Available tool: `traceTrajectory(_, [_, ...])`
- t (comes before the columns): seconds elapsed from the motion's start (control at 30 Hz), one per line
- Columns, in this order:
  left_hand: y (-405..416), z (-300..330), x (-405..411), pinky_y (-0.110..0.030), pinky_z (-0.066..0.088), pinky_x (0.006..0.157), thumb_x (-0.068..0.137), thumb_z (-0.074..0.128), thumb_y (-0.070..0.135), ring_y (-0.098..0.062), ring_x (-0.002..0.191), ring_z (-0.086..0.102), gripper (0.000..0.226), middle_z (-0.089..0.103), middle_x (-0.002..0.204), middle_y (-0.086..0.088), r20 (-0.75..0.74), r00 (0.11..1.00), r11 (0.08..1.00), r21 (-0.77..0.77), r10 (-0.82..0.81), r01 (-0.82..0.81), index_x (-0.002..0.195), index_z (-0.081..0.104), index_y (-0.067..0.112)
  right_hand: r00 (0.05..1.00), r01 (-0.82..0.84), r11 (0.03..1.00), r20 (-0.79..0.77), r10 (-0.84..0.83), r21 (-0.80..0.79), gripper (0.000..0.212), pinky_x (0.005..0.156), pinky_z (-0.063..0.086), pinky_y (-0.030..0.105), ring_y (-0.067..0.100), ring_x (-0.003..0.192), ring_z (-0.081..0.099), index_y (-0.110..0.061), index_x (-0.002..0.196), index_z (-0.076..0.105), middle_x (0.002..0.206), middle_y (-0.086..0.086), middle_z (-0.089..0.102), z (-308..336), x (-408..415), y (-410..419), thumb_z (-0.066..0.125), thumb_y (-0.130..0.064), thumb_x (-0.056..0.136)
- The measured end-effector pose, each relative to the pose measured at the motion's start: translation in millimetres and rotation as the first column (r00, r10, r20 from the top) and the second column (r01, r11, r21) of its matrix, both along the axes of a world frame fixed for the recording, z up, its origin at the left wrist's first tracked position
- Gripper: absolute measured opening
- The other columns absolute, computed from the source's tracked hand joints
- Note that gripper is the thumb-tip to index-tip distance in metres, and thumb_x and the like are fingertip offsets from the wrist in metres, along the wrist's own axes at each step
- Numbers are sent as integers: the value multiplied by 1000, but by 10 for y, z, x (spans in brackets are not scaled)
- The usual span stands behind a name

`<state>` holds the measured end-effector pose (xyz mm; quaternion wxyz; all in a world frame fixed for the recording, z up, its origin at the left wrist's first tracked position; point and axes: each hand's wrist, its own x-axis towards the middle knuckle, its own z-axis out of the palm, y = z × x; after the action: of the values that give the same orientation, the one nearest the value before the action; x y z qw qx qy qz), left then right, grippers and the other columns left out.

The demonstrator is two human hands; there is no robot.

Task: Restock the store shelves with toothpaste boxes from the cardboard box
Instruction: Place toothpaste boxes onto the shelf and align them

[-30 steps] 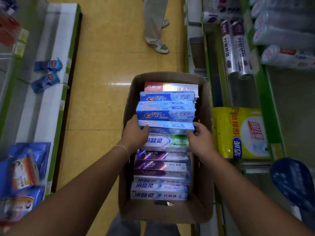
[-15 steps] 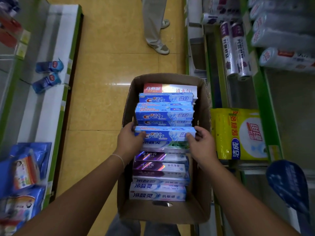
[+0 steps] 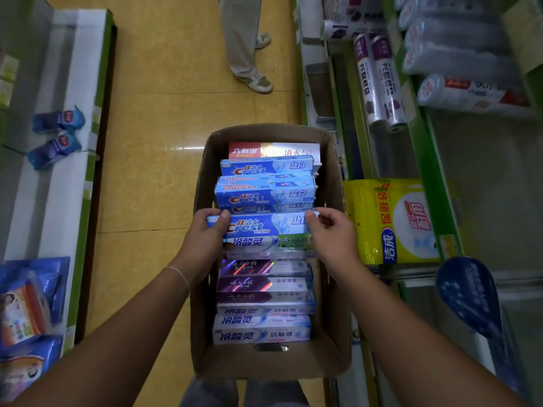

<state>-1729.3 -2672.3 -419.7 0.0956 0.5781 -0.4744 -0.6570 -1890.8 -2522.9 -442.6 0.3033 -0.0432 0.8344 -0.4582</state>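
both hands (image 3: 205, 230) (image 3: 332, 233) forward, fingers curled, pinching opposite ends of one carton (image 3: 264, 226)

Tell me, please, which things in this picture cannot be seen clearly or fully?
Head view only:
- How many layers fill the cardboard box: the top toothpaste boxes hide what lies below.
- Both ends of the blue Crest box: covered by the left hand and right hand gripping it.
- Standing person: cut off by the top edge above the legs.
- Small print on the yellow pack: too small, blurred.
- Right shelf contents lower down: dark, cut by the edge.
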Motion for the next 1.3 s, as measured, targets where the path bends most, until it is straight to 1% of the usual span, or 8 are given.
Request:
traceTrajectory(0.1, [-6, 20, 34, -31, 57, 61, 100, 51, 35, -15, 81, 71, 25, 68, 101, -5, 16, 998, 997, -55, -54, 55, 115, 48, 15, 999, 47, 999, -17, -47, 17, 22, 76, 54, 34, 17, 87, 65, -20, 90, 67, 88, -6, 68, 18, -112, -83, 58, -39, 96])
traceTrajectory(0.27, [-10, 87, 26, -46, 59, 76, 100, 49, 34, -21, 89, 70, 28, 65, 105, -6, 14, 996, 996, -32, -86, 86, 120, 45, 15, 998, 33, 997, -59, -28, 77, 43, 64, 40, 27, 11, 83, 59, -17, 107, 62, 92, -8, 64, 40, -406, -401, 45, -54, 98])
traceTrajectory(0.37, [-12, 94, 57, -45, 60, 75, 100, 50, 35, -22, 89, 71, 28, 66, 105, -7, 22, 998, 998, -15, -59, 59, 121, 46, 17, 994, -107, 986, 28, 104, 125, 71, 71, 47, 31, 21, 95, 60, -16, 110, 61, 108, -1, 64, -16, -499, -570, 45, -78, 80])
traceTrajectory(0.43, [-9, 88, 93, -41, 60, 70, 100, 51, 34, -21, 87, 72, 27, 67, 105, -7, 20, 999, 1000, -2, -31, 31, 120, 46, 18, 988, -136, 980, 87, 125, 143, 84, 84, 55, 42, 24, 102, 64, -18, 121, 62, 116, -1, 65, -11, -510, -634, 54, -81, 67])
traceTrajectory(0.57, [7, 110, 160, -31, 57, 57, 99, 51, 35, -17, 83, 72, 27, 67, 103, -6, 26, 1000, 1000, -9, -16, 17, 121, 47, 19, 985, -152, 974, 101, 137, 170, 38, 86, 57, 48, 25, 93, 67, -16, 105, 62, 102, -1, 65, -73, -513, -615, 76, -42, 83])
traceTrajectory(0.77, [51, 150, 218, -23, 53, 52, 99, 51, 34, -10, 77, 70, 29, 65, 100, -1, 23, 999, 999, -15, -48, 48, 124, 46, 20, 993, -107, 988, 62, 100, 113, 43, 82, 58, 43, 20, 94, 66, -17, 108, 59, 109, 1, 66, -151, -404, -453, 77, -46, 80])
traceTrajectory(1.0, [104, 175, 236, -22, 54, 52, 99, 50, 34, -8, 72, 70, 31, 64, 99, 1, 31, 997, 998, -19, -64, 65, 127, 45, 21, 995, -98, 995, -9, 98, 22, 32, 84, 57, 47, 20, 95, 66, -30, 88, 50, 105, 1, 65, -165, -251, -297, 78, -44, 80])
traceTrajectory(1.3, [184, 232, 220, -21, 54, 53, 99, 51, 35, -6, 69, 71, 33, 64, 101, 1, 18, 993, 993, -37, -112, 113, 128, 45, 21, 995, -65, 997, 67, 69, -49, 42, 90, 56, 50, 20, 102, 65, -29, 120, 55, 112, 2, 62, -65, -158, -156, 68, -50, 86])
